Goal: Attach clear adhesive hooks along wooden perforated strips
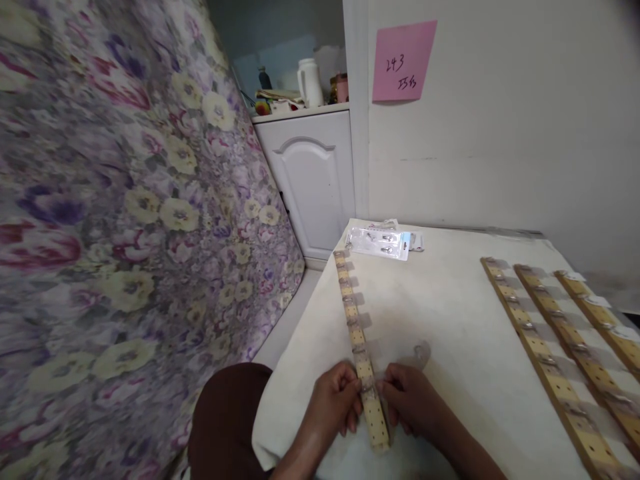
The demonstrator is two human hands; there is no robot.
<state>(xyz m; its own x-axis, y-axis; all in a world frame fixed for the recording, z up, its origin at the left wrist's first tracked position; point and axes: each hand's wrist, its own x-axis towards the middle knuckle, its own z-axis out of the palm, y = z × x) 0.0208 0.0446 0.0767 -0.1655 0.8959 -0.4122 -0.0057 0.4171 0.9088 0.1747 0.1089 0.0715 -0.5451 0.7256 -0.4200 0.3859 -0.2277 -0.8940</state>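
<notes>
Lying lengthwise, narrow yellow strip (357,337); dark-holed

I take this for a room in a home: at nine o'clock a flowered cloth (165,213) hangs in a broad sheet, and at twelve a white cupboard (320,180) with a panelled door bears a jug (311,83), a dark bottle (265,79) and other odds and ends along its top. It serves as a small workplace too, for I am at a table (440,300) under pale cloth, a strip (357,337) at five and more strips (539,347) at four, while a handwritten pink note (404,60) shows at one on the plain wall (500,100).
</notes>
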